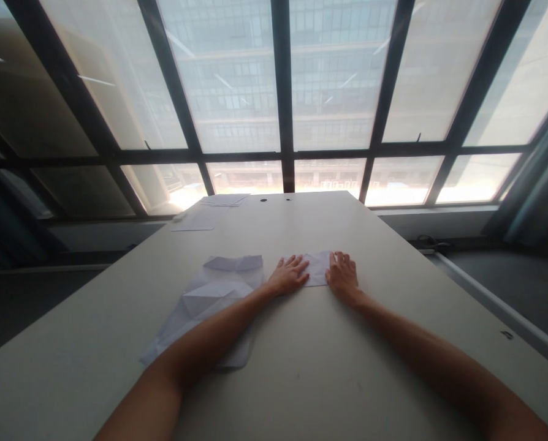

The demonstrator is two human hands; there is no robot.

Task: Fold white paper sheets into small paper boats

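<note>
A small white sheet of paper (317, 268) lies flat on the white table (301, 349) in the head view. My left hand (289, 275) rests on its left side, fingers spread and flat. On its right edge lies my right hand (343, 277), palm down with the fingers stretched forward and slightly bent. Part of the paper is hidden under both hands. Left of my left hand is a larger creased white paper (223, 288), with fold lines across it; my left forearm passes over it and covers part of it.
Several white sheets (200, 217) lie at the table's far left end. Two dark round holes (263, 200) sit near the far edge. A small dark object (506, 335) is on the right side. Tall windows (237, 86) with dark frames stand beyond, with curtains (538, 184) at the side.
</note>
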